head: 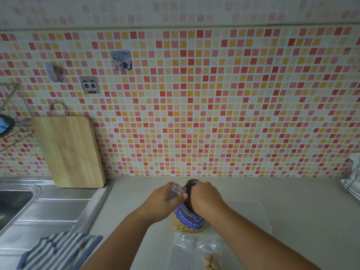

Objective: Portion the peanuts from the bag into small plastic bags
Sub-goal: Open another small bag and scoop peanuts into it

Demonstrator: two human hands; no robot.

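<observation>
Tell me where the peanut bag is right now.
The peanut bag stands on the counter at bottom centre of the head view, between both hands, just behind two small plastic bags.

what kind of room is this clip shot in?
Most likely a home kitchen counter. A stainless steel sink sits at the left, a wooden cutting board leans against a mosaic-tiled backsplash, and a striped cloth lies by the sink.
</observation>
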